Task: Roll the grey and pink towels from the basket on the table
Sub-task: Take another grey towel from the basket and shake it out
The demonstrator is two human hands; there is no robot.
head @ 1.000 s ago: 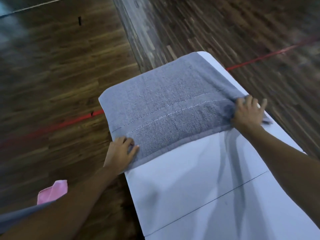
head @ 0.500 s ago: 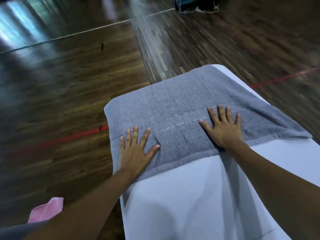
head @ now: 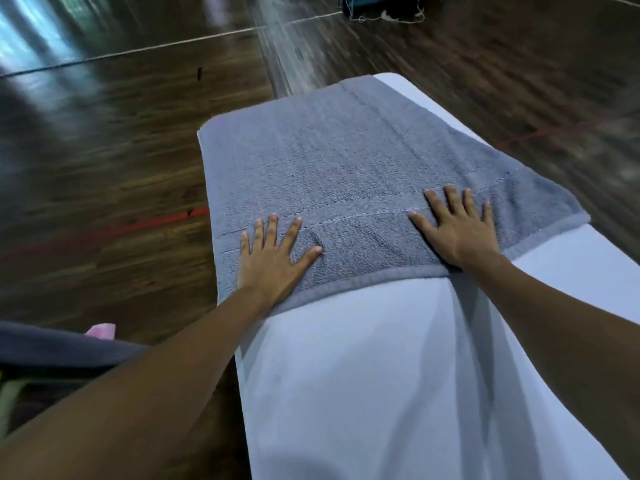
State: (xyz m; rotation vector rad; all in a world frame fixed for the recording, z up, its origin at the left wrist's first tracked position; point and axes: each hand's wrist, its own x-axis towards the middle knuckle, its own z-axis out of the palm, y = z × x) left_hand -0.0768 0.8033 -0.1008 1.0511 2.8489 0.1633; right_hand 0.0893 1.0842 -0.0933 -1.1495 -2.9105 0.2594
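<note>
Left grip point(head: 273, 258) and right grip point(head: 457, 230), fingers spread flat, press the grey towel point(head: 329, 161) onto the desk point(head: 381, 375), likely smoothing it for rolling.

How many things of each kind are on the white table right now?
Grey towel: 1
Hands pressed flat on it: 2, the left hand and the right hand
Total: 3
</note>
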